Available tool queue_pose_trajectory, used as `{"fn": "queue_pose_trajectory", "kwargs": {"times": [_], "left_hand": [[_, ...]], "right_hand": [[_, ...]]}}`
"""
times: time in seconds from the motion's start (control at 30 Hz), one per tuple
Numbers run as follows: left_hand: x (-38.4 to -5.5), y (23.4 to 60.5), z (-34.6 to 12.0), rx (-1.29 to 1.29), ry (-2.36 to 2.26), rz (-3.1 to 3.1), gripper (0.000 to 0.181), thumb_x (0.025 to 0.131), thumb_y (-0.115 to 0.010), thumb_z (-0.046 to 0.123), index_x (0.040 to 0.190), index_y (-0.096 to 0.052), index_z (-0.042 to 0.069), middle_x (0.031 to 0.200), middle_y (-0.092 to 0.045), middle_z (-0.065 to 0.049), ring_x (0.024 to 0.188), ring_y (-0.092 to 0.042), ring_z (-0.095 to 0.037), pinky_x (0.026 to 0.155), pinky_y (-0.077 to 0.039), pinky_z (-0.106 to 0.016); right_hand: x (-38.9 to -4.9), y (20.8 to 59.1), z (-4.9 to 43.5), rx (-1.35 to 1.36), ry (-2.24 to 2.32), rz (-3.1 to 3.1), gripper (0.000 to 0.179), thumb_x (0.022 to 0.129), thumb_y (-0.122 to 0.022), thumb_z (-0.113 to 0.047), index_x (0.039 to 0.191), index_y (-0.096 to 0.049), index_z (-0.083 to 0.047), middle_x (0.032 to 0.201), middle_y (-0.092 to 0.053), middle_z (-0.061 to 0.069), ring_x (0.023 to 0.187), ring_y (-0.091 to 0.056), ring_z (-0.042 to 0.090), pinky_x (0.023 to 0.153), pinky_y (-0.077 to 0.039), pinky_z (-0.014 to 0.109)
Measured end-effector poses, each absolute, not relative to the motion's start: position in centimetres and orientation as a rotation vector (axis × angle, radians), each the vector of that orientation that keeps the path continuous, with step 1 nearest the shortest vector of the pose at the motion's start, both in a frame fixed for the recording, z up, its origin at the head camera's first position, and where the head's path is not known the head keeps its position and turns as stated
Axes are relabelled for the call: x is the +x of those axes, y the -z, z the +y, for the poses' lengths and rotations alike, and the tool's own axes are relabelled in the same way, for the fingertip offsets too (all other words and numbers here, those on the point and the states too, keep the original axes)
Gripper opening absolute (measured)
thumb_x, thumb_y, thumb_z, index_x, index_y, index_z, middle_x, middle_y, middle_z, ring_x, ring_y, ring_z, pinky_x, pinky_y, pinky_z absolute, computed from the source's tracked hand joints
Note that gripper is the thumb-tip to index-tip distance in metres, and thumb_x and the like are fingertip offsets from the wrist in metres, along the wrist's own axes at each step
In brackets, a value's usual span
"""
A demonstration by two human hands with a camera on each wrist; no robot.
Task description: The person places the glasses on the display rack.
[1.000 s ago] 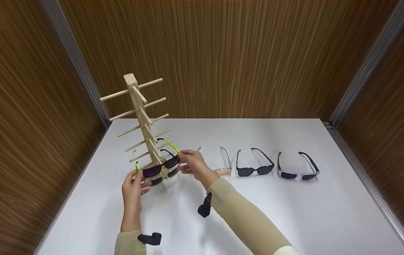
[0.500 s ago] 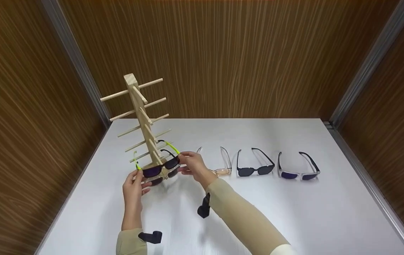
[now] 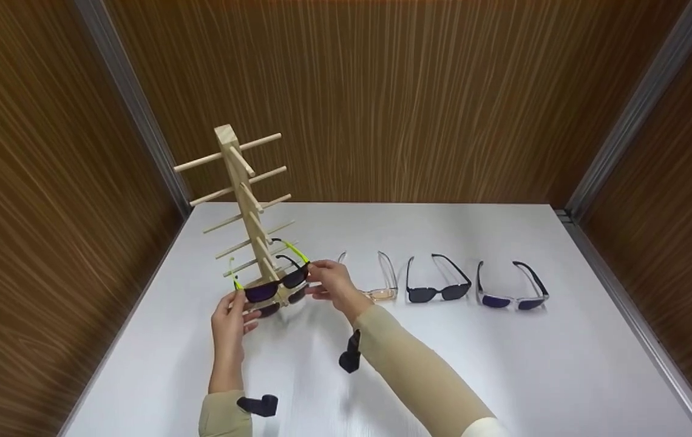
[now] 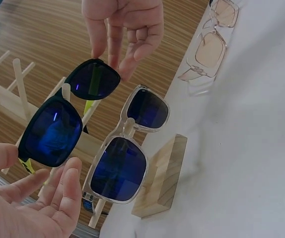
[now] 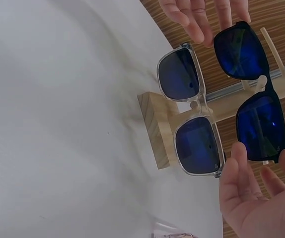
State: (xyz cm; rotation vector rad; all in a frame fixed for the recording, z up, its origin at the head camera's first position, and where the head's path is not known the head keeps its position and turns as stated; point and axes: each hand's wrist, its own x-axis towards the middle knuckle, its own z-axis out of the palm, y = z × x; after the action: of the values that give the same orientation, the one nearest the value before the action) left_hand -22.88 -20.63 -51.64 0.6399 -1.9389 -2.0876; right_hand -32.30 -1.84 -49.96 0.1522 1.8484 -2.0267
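Note:
A pair of sunglasses (image 3: 262, 293) with a black front and neon yellow temples sits at a lower peg of the wooden display rack (image 3: 243, 188). My left hand (image 3: 228, 321) pinches one end of its frame near the hinge. At the opposite end, my right hand (image 3: 335, 285) pinches the other hinge corner between thumb and fingers. In the left wrist view, a peg tip shows at the bridge of the black sunglasses (image 4: 53, 131). Just beneath them, clear-framed sunglasses (image 5: 196, 144) with dark blue lenses rest on the lowest peg, above the rack's wooden base (image 5: 155, 129).
Right of the rack, clear glasses with peach lenses (image 3: 382, 294), black sunglasses (image 3: 437, 294) and clear-framed sunglasses with dark temples (image 3: 513, 301) lie in a row on the white table (image 3: 443, 376). Bare pegs (image 3: 197, 162) stick out higher on the rack. Wood-grain walls (image 3: 382, 103) surround the table.
Both hands keep their grip in nearly the same place. The sunglasses with yellow temples have come down very slightly against the rack.

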Motion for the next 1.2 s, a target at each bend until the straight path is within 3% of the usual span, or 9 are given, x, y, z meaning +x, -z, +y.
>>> {"fn": "queue_pose_trajectory", "kwargs": {"times": [0.47,0.9,1.2], "left_hand": [[-21.4,52.6,-20.3,0.671,2.077,-1.953,0.05,0.097,-0.047,0.036,0.128,-0.046,-0.003,0.108,-0.059,-0.022,0.084,-0.066,-0.025,0.067,-0.054,-0.029],[-19.9,53.3,-19.0,0.662,2.08,-1.993,0.053,0.096,-0.048,0.04,0.127,-0.048,-0.003,0.112,-0.059,-0.022,0.087,-0.064,-0.024,0.07,-0.053,-0.03],[-19.1,53.3,-17.9,0.622,2.121,-1.966,0.048,0.097,-0.049,0.036,0.124,-0.05,-0.003,0.106,-0.062,-0.019,0.087,-0.064,-0.024,0.07,-0.053,-0.031]], "right_hand": [[-31.6,51.4,-0.6,0.21,2.084,1.777,0.028,0.094,-0.054,-0.017,0.119,-0.056,-0.004,0.111,-0.061,0.024,0.065,-0.067,0.019,0.055,-0.052,0.025],[-30.2,52.7,2.2,0.211,2.182,1.712,0.036,0.094,-0.056,-0.022,0.123,-0.053,0.0,0.095,-0.065,0.013,0.064,-0.065,0.017,0.057,-0.053,0.025],[-28.9,53.9,4.3,0.196,2.226,1.719,0.037,0.095,-0.053,-0.024,0.124,-0.052,0.001,0.098,-0.066,0.014,0.069,-0.066,0.018,0.059,-0.053,0.026]]}}
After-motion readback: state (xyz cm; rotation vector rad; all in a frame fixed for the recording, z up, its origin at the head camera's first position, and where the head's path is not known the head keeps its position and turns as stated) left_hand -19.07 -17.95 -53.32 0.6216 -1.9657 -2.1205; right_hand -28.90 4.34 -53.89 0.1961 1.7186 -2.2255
